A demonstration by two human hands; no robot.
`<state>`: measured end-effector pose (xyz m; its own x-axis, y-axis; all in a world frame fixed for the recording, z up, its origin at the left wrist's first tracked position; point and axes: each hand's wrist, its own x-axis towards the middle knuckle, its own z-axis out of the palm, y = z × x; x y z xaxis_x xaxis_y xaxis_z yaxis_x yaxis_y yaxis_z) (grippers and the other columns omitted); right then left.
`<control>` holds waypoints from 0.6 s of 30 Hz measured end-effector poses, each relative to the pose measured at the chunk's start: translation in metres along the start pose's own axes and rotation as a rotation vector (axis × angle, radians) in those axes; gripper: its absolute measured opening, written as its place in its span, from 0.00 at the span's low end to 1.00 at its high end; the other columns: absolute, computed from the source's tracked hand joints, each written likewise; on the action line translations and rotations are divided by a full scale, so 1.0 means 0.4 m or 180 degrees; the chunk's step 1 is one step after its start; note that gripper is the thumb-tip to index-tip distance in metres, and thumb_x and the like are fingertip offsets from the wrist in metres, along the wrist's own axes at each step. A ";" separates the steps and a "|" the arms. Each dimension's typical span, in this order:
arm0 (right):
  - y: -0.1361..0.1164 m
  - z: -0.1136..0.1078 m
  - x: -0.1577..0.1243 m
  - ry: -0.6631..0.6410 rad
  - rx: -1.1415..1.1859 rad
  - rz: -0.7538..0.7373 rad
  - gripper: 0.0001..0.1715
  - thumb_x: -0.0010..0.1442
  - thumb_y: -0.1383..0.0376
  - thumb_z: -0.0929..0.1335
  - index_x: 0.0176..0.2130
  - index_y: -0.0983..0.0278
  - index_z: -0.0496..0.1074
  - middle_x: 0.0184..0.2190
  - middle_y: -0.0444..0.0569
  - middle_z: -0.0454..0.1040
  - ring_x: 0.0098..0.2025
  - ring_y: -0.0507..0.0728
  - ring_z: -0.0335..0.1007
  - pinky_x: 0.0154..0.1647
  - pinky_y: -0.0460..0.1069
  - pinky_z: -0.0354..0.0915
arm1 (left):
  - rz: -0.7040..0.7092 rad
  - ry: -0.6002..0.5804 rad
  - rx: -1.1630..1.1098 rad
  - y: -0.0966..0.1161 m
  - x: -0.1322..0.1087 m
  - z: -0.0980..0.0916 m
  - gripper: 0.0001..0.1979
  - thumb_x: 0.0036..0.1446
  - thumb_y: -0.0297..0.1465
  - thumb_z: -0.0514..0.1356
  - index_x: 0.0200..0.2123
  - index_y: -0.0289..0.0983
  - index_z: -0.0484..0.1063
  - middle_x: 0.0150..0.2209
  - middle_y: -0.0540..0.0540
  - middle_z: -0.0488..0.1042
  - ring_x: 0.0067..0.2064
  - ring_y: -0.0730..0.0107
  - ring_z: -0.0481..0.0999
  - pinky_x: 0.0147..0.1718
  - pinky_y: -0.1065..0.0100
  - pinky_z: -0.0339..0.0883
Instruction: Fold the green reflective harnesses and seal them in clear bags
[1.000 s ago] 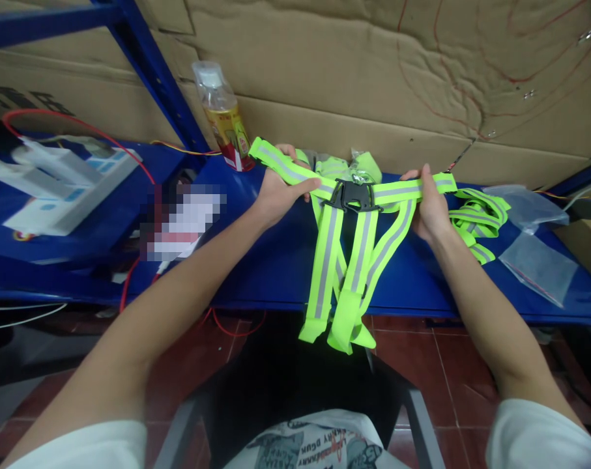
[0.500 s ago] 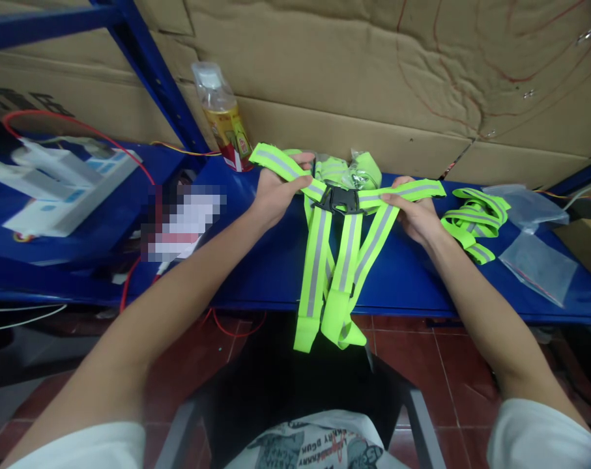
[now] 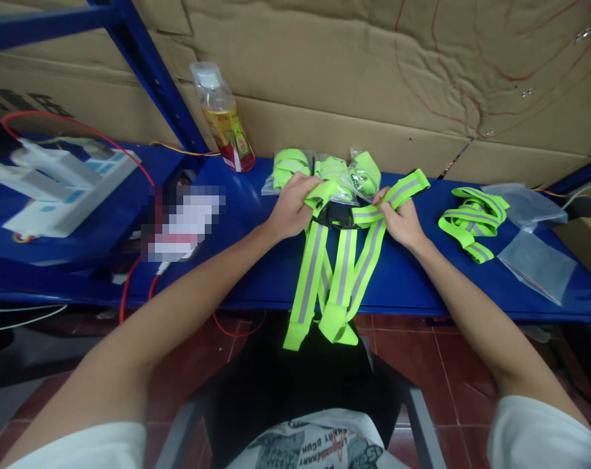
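Observation:
A neon-yellow reflective harness with grey stripes hangs between my hands, its lower straps draped over the shelf's front edge. My left hand is closed on the belt at the left of the black buckle, with that strap end folded over inward. On the other side of the buckle, my right hand pinches the belt, and its free end sticks out up and to the right. Just behind my hands lie several bagged neon straps. Another loose reflective strap bundle rests right of my right hand.
Clear plastic bags lie at the right beside a cardboard box. A bottle stands against the cardboard wall. White power strips and red cables occupy the left of the blue shelf.
My left hand has turned over and moved inward and down, folding the left belt end in. My right hand has shifted slightly left, tilting its strap end upward. The bagged straps behind show more.

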<state>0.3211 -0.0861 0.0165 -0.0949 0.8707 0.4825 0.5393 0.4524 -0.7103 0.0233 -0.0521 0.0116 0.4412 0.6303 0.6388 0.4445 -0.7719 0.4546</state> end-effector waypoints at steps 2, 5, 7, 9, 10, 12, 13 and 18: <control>-0.011 0.005 -0.006 -0.0125 -0.0058 0.0008 0.09 0.68 0.59 0.66 0.35 0.58 0.72 0.35 0.48 0.76 0.39 0.63 0.72 0.48 0.60 0.69 | -0.0022 -0.0164 -0.0102 0.019 -0.003 0.007 0.10 0.68 0.31 0.55 0.44 0.40 0.77 0.41 0.41 0.80 0.49 0.50 0.79 0.51 0.51 0.74; -0.043 0.023 -0.016 -0.0262 0.0180 -0.0108 0.16 0.73 0.52 0.65 0.34 0.56 0.67 0.34 0.48 0.72 0.39 0.64 0.70 0.49 0.62 0.69 | -0.0106 -0.0387 0.0047 0.055 -0.003 0.024 0.13 0.69 0.31 0.52 0.46 0.37 0.76 0.44 0.38 0.80 0.49 0.50 0.80 0.52 0.51 0.73; -0.070 0.041 -0.023 -0.0343 0.0585 -0.0215 0.21 0.74 0.47 0.65 0.34 0.56 0.64 0.36 0.49 0.72 0.42 0.65 0.71 0.51 0.63 0.70 | -0.0139 -0.0628 0.0381 0.081 -0.004 0.032 0.14 0.68 0.32 0.52 0.49 0.34 0.75 0.46 0.35 0.80 0.51 0.47 0.79 0.53 0.50 0.71; -0.094 0.058 -0.032 -0.0443 0.0914 -0.0227 0.26 0.73 0.42 0.67 0.34 0.55 0.60 0.35 0.48 0.70 0.43 0.64 0.71 0.51 0.63 0.71 | -0.0089 -0.0921 0.0715 0.106 -0.005 0.037 0.18 0.66 0.34 0.54 0.54 0.31 0.72 0.47 0.33 0.79 0.51 0.45 0.78 0.52 0.49 0.70; -0.103 0.066 -0.036 -0.0489 0.0988 -0.0205 0.28 0.71 0.39 0.69 0.34 0.55 0.59 0.34 0.47 0.69 0.42 0.64 0.71 0.50 0.63 0.72 | -0.0048 -0.1045 0.0844 0.117 -0.006 0.039 0.19 0.66 0.35 0.55 0.56 0.31 0.71 0.48 0.32 0.79 0.52 0.44 0.77 0.52 0.49 0.69; -0.114 0.076 -0.042 -0.0582 0.1000 -0.0197 0.32 0.66 0.36 0.72 0.35 0.55 0.59 0.34 0.45 0.68 0.41 0.62 0.70 0.47 0.62 0.73 | 0.0025 -0.1199 0.1014 0.133 -0.009 0.042 0.21 0.66 0.36 0.56 0.58 0.31 0.68 0.50 0.32 0.79 0.52 0.44 0.76 0.51 0.49 0.68; -0.115 0.079 -0.044 -0.0612 0.0978 -0.0219 0.33 0.63 0.35 0.74 0.35 0.55 0.60 0.34 0.45 0.69 0.41 0.62 0.71 0.47 0.62 0.74 | 0.0045 -0.1238 0.1077 0.139 -0.010 0.043 0.21 0.66 0.36 0.56 0.59 0.31 0.68 0.51 0.32 0.78 0.52 0.44 0.75 0.51 0.49 0.67; -0.100 0.079 -0.038 -0.0430 0.0866 -0.0133 0.38 0.60 0.39 0.79 0.35 0.55 0.54 0.34 0.44 0.75 0.39 0.60 0.73 0.47 0.62 0.74 | 0.0223 -0.1323 0.1249 0.144 -0.012 0.048 0.22 0.67 0.35 0.56 0.60 0.31 0.69 0.54 0.32 0.78 0.55 0.43 0.75 0.52 0.50 0.65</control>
<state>0.2746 -0.1113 0.0217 -0.2327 0.8598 0.4545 0.2905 0.5075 -0.8112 0.0617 -0.0982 0.0228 0.7142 0.6197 0.3253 0.6241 -0.7743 0.1048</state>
